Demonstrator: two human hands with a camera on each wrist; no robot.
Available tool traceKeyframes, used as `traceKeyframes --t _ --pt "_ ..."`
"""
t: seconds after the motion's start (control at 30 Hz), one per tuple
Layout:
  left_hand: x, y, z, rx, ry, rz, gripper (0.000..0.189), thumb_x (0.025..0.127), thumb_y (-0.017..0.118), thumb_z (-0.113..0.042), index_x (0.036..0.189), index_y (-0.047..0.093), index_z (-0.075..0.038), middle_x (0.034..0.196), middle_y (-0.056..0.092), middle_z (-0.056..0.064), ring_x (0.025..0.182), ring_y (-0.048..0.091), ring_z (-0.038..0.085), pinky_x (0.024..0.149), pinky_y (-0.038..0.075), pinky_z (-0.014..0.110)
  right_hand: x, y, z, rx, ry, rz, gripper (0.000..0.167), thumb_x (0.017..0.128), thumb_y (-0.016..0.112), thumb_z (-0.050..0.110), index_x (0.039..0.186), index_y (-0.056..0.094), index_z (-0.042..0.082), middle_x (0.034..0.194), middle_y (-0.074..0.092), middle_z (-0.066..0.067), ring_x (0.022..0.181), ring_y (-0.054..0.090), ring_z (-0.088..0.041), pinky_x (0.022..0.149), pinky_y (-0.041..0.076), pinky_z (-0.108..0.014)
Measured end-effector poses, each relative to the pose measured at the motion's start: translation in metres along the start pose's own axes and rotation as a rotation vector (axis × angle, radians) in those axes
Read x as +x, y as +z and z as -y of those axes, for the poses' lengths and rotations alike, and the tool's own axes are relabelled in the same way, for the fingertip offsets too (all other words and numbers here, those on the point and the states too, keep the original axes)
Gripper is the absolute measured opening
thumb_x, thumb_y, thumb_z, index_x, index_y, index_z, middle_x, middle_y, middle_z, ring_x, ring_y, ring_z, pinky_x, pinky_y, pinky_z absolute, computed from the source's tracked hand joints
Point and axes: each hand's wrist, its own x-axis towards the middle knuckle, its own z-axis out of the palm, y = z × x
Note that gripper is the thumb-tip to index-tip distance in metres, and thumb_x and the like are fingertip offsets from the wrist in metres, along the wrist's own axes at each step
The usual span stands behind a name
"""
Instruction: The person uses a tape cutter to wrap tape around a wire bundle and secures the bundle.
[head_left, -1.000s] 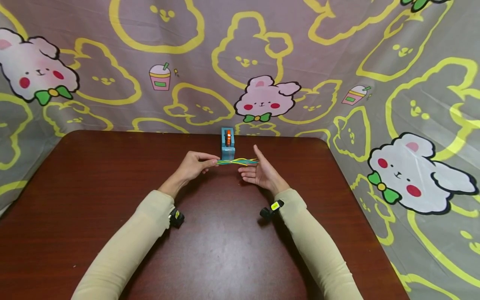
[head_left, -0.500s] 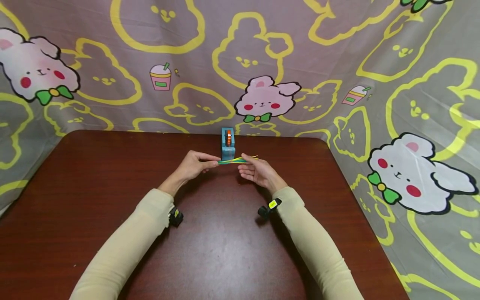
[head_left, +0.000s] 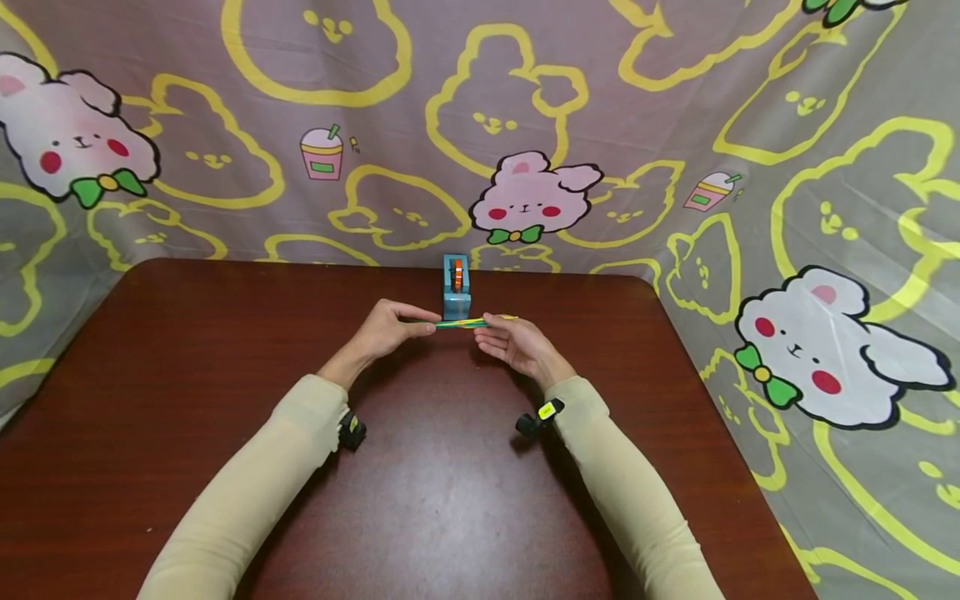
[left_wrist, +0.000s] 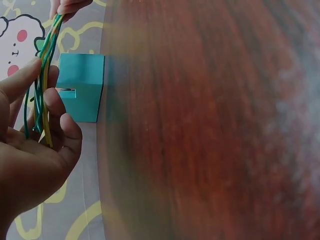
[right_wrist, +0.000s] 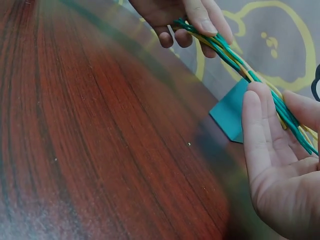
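Note:
A thin bundle of green and yellow wires (head_left: 460, 323) stretches sideways between both hands above the table. My left hand (head_left: 380, 336) pinches its left end between thumb and fingers. In the left wrist view, loose wire ends (left_wrist: 48, 137) lie over the palm side of that hand. My right hand (head_left: 522, 346) pinches the bundle toward its other end, and a few strands (right_wrist: 306, 137) stick out past the thumb and fingers in the right wrist view. Just behind the wires stands a blue tape dispenser (head_left: 457, 307) with an orange roll (head_left: 458, 275) in it.
The dark red-brown wooden table (head_left: 435, 500) reaches back to a cartoon-printed curtain (head_left: 390, 125), which also closes off the right side. The tape dispenser stands near the table's far edge. A black camera (head_left: 352, 431) is strapped at each wrist.
My right hand went from spread, thumb raised, to pinching the wires with the thumb lowered. The strands now lie closer together. My left hand has kept its hold in nearly the same place.

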Motion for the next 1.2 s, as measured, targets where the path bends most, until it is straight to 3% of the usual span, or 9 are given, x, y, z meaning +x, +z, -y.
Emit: traceKeyframes --t 0.07,0.17,0.27,0.37,0.53,0.77,0.97,1.07,1.2 --pt "0.000 0.000 -0.001 0.003 -0.007 -0.006 0.022 0.086 0.082 -0.011 0.107 0.079 -0.004 0.110 0.072 0.012 0.070 0.049 0.007 0.060 0.041 0.022 0.000 0.000 0.000 0.002 -0.003 0.006 0.022 0.104 0.057 0.012 0.121 0.061 -0.001 0.084 0.073 -0.011 0.077 0.072 -0.018 0.074 0.059 -0.030" --pt "-0.001 -0.001 -0.002 -0.001 -0.010 -0.011 0.026 0.088 0.080 -0.015 0.111 0.078 -0.004 0.110 0.073 0.011 0.067 0.058 0.019 0.061 0.048 0.029 0.000 0.000 -0.001 -0.003 -0.014 0.020 0.013 0.104 0.057 0.011 0.109 0.065 0.003 0.084 0.073 -0.011 0.078 0.071 -0.018 0.076 0.059 -0.031" --pt "-0.002 -0.001 -0.002 -0.010 0.002 -0.040 0.033 0.092 0.076 -0.020 0.120 0.073 -0.002 0.109 0.073 0.013 0.086 0.065 0.037 0.069 0.052 0.039 0.000 -0.001 -0.001 -0.007 -0.026 0.042 0.014 0.104 0.055 0.010 0.100 0.068 0.006 0.085 0.073 -0.010 0.079 0.071 -0.018 0.077 0.059 -0.031" --pt "-0.002 -0.002 -0.001 -0.032 0.000 -0.089 0.040 0.095 0.073 -0.025 0.128 0.068 -0.003 0.110 0.071 0.014 0.088 0.061 0.047 0.066 0.051 0.042 -0.001 -0.002 -0.002 -0.003 -0.037 0.068 0.016 0.105 0.054 0.009 0.099 0.069 0.007 0.087 0.073 -0.010 0.081 0.071 -0.019 0.078 0.059 -0.031" --pt "-0.001 -0.004 -0.001 -0.079 -0.053 -0.137 0.048 0.095 0.072 -0.032 0.131 0.062 -0.003 0.108 0.069 0.015 0.082 0.066 0.037 0.060 0.052 0.035 -0.001 -0.002 -0.001 -0.003 -0.055 0.103 0.016 0.105 0.053 0.008 0.102 0.068 0.006 0.088 0.073 -0.011 0.082 0.072 -0.018 0.079 0.058 -0.032" --pt "0.002 -0.003 -0.003 -0.169 -0.192 -0.109 0.051 0.095 0.071 -0.037 0.129 0.060 0.000 0.100 0.068 0.011 0.063 0.065 0.017 0.055 0.054 0.028 0.001 -0.008 -0.002 -0.023 -0.078 0.147 0.018 0.105 0.052 0.006 0.103 0.070 0.006 0.092 0.073 -0.011 0.085 0.071 -0.019 0.083 0.058 -0.033" --pt "0.006 -0.004 -0.002 -0.229 -0.300 -0.080 0.059 0.094 0.069 -0.046 0.132 0.056 -0.002 0.112 0.068 0.021 0.061 0.063 0.012 0.054 0.054 0.027 0.003 -0.010 -0.002 -0.070 -0.093 0.181 0.028 0.104 0.053 0.004 0.128 0.056 -0.010 0.099 0.072 -0.013 0.096 0.070 -0.023 0.088 0.056 -0.035" --pt "0.008 -0.004 -0.001 -0.242 -0.308 -0.069 0.057 0.094 0.069 -0.047 0.128 0.058 -0.003 0.110 0.070 0.026 0.057 0.062 0.012 0.052 0.053 0.026 0.005 -0.011 -0.001 -0.097 -0.098 0.195 0.042 0.104 0.052 0.003 0.140 0.043 -0.016 0.102 0.072 -0.013 0.102 0.068 -0.025 0.091 0.055 -0.036" --pt "0.010 -0.004 -0.001 -0.237 -0.288 -0.069 0.047 0.094 0.072 -0.041 0.123 0.063 -0.005 0.107 0.071 0.026 0.054 0.061 0.011 0.051 0.052 0.026 0.005 -0.012 0.001 -0.112 -0.094 0.190 0.043 0.104 0.051 0.001 0.143 0.040 -0.016 0.104 0.072 -0.013 0.104 0.068 -0.025 0.091 0.055 -0.036"
